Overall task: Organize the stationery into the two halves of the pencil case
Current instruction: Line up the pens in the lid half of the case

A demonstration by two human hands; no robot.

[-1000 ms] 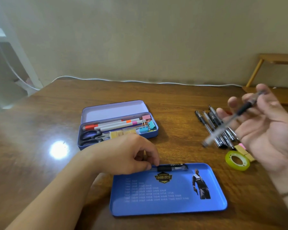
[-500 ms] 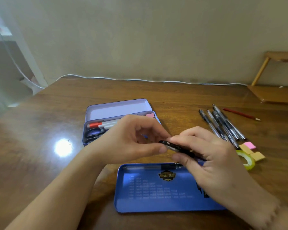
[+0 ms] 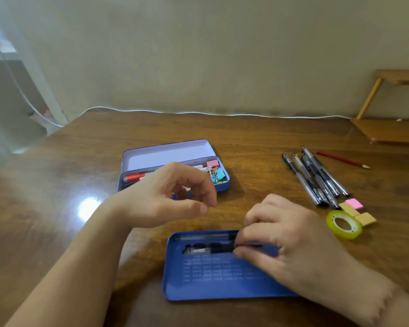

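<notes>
Pen (image 3: 213, 248) lies left-to-right inside the near blue half (image 3: 222, 286) of the case on the counter, my right hand (image 3: 291, 241) pinching its right end, my left hand (image 3: 172, 197) hovering loosely curled, holding nothing, farther off.

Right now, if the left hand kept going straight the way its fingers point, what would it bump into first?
The left hand hangs in the air, fingers curled toward the right. Going that way, it would probably reach the loose pens first, though depth is hard to judge, so it might pass above them.
</notes>
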